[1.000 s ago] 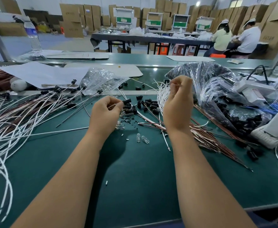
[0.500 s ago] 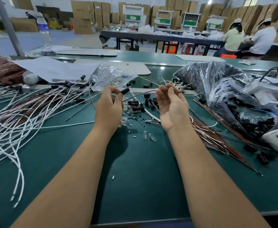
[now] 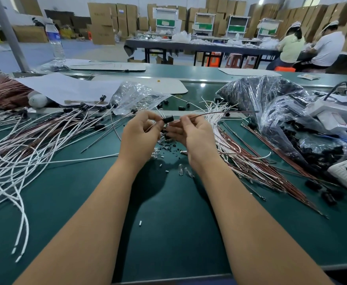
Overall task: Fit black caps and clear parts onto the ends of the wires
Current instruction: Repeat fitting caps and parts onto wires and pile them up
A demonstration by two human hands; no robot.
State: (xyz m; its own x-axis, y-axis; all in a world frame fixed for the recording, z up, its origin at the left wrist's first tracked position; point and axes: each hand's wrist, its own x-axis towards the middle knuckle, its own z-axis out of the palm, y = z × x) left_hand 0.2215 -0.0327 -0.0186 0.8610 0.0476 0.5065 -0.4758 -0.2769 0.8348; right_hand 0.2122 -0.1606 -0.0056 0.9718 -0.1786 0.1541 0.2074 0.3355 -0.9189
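My left hand (image 3: 140, 131) pinches a small black cap (image 3: 168, 119) between thumb and fingertips above the green bench. My right hand (image 3: 193, 131) pinches a thin brown wire (image 3: 226, 113) close to the cap; the wire arcs away to the right. Whether the wire's end sits inside the cap I cannot tell. Loose black caps (image 3: 166, 147) lie on the mat under my hands, partly hidden. Two clear parts (image 3: 184, 169) lie just in front of my right wrist.
Capped white and brown wires (image 3: 35, 140) spread over the left of the green bench (image 3: 168, 223). Bare wires (image 3: 250, 161) fan out at right. A clear bag (image 3: 137, 97) and a dark bag of caps (image 3: 271, 103) sit behind. White devices (image 3: 333, 114) crowd the right edge.
Both hands have come together at the centre. The left hand now holds the cap up toward the right hand's wire, which was lifted out of the bundle.
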